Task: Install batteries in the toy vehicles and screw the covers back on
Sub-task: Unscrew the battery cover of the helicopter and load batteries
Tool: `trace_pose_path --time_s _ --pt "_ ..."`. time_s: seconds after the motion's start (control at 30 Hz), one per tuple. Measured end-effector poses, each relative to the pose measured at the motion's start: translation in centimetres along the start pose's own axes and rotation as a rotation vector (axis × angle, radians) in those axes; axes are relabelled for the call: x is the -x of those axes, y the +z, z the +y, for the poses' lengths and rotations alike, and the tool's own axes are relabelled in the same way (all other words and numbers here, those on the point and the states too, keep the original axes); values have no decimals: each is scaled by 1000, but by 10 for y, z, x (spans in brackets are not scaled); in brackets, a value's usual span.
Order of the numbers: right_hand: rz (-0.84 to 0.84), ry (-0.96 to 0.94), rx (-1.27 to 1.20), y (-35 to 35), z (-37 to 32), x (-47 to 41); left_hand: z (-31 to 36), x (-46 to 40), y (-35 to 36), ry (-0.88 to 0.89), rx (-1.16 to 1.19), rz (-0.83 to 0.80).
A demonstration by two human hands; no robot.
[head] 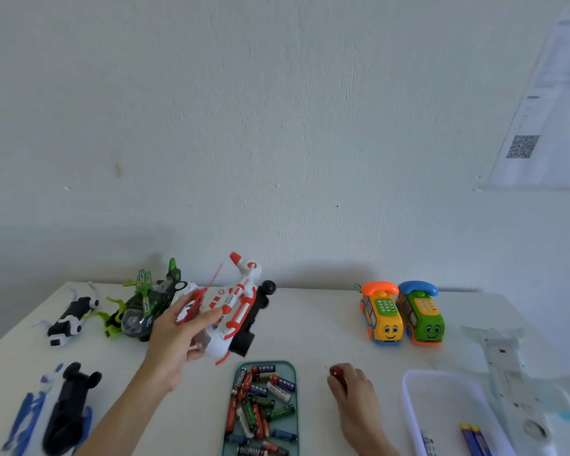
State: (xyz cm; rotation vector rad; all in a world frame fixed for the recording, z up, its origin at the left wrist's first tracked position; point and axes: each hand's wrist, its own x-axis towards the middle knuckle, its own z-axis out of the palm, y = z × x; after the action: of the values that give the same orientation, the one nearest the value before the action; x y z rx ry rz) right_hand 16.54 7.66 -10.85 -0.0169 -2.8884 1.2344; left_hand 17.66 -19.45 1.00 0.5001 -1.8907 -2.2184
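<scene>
My left hand (181, 337) grips a white and red toy helicopter (234, 307), tilted on its side above the table so its black underside faces right. A teal tray (295, 406) full of several loose batteries (264, 406) lies near the front, just below the helicopter. On the table to the right of that tray, my right hand (352, 390) holds a small dark red object (336, 371), possibly a screwdriver handle; most of it is hidden. A blue and black toy helicopter (63, 406) lies upside down at the front left.
A green toy helicopter (145, 304) and a black and white toy (69, 317) sit at the back left. Two toy bus phones, yellow (382, 314) and green (423, 312), stand at the back right. A clear tray (412, 409) holds several batteries; a pale toy plane (507, 363) lies beside it.
</scene>
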Motion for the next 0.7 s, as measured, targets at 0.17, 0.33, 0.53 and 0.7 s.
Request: trace_pose_path --time_s 0.17,0.33,0.53,0.7 --pt "139 -144 -467 -56 -55 15 5 27 18 -322 125 -229" --pt "50 -286 -518 -107 -87 35 3 45 45 -588 299 -371" --pt "-59 -200 -609 -127 -87 26 0 52 60 -741 429 -597" --pt "-4 -118 -644 -125 -76 31 -15 52 72 -829 476 -646"
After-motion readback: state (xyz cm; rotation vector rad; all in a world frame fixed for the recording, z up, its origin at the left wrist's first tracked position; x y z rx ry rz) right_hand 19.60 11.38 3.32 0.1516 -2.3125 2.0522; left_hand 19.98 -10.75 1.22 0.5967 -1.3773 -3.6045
